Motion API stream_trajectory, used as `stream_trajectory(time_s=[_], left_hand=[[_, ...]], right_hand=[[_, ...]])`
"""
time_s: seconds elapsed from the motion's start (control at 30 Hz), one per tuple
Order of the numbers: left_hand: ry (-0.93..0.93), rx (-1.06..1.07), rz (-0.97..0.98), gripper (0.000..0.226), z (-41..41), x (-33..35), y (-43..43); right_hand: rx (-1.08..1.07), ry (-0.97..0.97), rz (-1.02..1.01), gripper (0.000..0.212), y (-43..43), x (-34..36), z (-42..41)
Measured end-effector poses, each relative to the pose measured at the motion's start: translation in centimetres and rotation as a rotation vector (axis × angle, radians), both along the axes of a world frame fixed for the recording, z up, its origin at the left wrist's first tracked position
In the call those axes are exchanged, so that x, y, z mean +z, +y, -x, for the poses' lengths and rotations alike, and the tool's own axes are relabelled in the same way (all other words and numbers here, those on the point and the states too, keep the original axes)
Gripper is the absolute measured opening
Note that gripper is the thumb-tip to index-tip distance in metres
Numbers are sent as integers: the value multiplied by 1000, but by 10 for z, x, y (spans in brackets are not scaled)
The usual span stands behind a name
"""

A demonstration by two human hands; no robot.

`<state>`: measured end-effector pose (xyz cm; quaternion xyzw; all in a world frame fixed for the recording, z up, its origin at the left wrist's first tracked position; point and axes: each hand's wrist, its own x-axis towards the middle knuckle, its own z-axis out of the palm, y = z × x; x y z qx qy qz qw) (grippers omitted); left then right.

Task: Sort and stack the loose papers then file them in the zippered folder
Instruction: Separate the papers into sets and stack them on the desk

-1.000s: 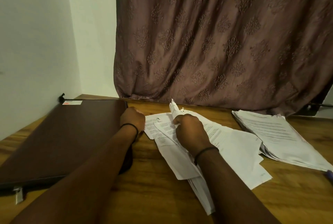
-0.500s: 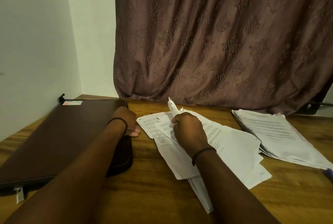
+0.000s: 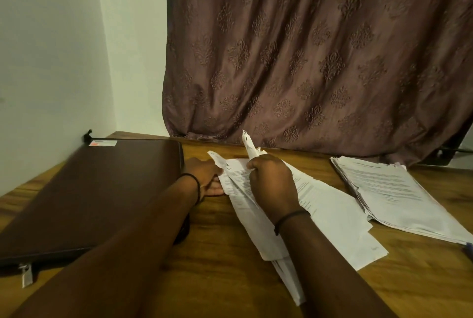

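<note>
Near the centre of the frame the right hand is curled closed around a torn sheet, whose ragged end sticks up past the knuckles toward the curtain; holding it raised likely keeps it apart from the loose papers fanned beneath the wrist so that it can be sorted. The left hand reaches in from the left and meets the lifted left edge of those papers, probably to steady or peel 1 sheet, though the picture does not show whether its fingers pinch the edge or only touch it. The loose papers lie skewed on the wooden table, overlapping and not yet squared. At the right of the frame a stacked pile sits well apart, seemingly the place for sheets already sorted. The brown zippered folder lies flat and closed at the left, just beside the left forearm, its zipper pull at the lower left, within reach for filing. Sorting looks partly done; filing has not begun.
</note>
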<state>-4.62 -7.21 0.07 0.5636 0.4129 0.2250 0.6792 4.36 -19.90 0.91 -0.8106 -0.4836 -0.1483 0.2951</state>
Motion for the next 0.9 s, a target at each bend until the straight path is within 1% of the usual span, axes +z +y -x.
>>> stream_trajectory(time_s=[0.07, 0.13, 0.17, 0.23, 0.33, 0.4, 0.43, 0.47, 0.5, 0.53, 0.6, 0.63, 0.67, 0.73, 0.8, 0.9], left_hand=[[-35, -30, 8, 10, -3, 0, -5], [-85, -37, 31, 10, -6, 2, -9], [-119, -44, 48, 14, -7, 3, -11], [-197, -89, 83, 29, -8, 5, -12], [-256, -222, 99, 52, -8, 5, -7], [-251, -287, 51, 56, -6, 3, -4], [-248, -269, 14, 54, -8, 3, -2], [-234, -207, -38, 48, -9, 1, -1], [-211, -121, -109, 40, -11, -1, 0], [-147, -12, -216, 32, -12, -4, 4], [122, 162, -506, 25, -9, -8, 14], [248, 182, -586, 27, -7, -10, 18], [311, 163, -570, 31, -5, -9, 16], [273, 67, -374, 32, -4, -7, 11], [240, -52, -189, 25, -5, -3, 1], [199, -185, -75, 22, -8, 1, -10]], right_hand=[[3, -65, 7, 28, 0, 1, 1], [-29, -76, 53, 27, 2, 1, 2], [-50, -67, 75, 26, 2, 1, 2], [-66, -13, 96, 29, 2, 1, 4], [-65, 101, 84, 33, -1, 2, 4], [-72, 102, 141, 25, -4, 3, 2], [-90, 83, 169, 19, -5, 4, 0], [-112, 70, 171, 17, -6, 4, -3], [-140, 77, 155, 20, -7, 6, -6], [-167, 96, 132, 24, -8, 7, -8], [-212, 98, 94, 27, -10, 8, -14], [-228, 86, 85, 27, -11, 9, -16], [-238, 73, 78, 26, -11, 8, -18], [-242, 69, 73, 26, -11, 10, -17], [-242, 82, 83, 28, -9, 10, -16], [-233, 102, 96, 30, -9, 8, -14]])
